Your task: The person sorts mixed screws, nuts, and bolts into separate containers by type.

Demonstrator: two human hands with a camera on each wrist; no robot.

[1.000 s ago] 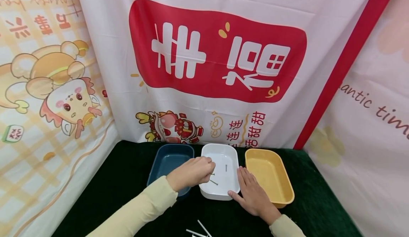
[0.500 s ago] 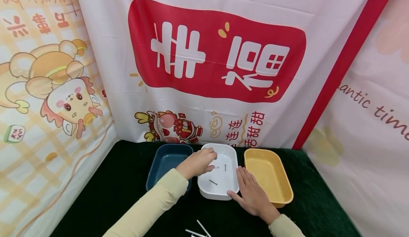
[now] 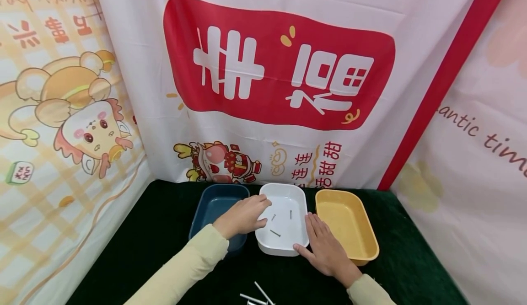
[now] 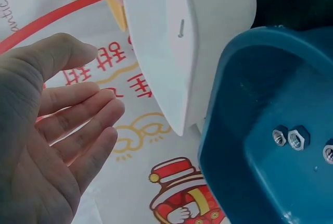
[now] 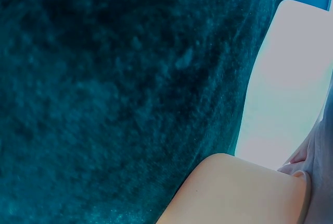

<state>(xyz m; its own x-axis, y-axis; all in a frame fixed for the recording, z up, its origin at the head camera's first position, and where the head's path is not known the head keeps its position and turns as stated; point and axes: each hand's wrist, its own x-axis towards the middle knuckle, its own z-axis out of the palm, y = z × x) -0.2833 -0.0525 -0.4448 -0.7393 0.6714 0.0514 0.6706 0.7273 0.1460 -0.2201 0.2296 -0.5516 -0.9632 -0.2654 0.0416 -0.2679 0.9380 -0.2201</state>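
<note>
Sorting seems underway: screws (image 3: 275, 233) lie in the white tray (image 3: 282, 251); the left hand (image 3: 244, 216) is empty, fingers loosely spread; the right hand (image 3: 325, 248) has fingers together. Next likely: pinching loose hardware (image 3: 263, 292) from the table (image 3: 144, 232).

Around two hands (image 3: 244, 214) (image 3: 326, 245) I count three bins (image 3: 282, 251); between the hands, three screws (image 3: 275, 233); leftward, at least three nuts (image 4: 297, 138); nearer the sleeves (image 3: 197, 261), two-plus rods (image 3: 264, 292).

Trays (image 3: 290, 239) (plus bolts (image 3: 264, 293)) on green cloth (image 3: 156, 232)
</note>
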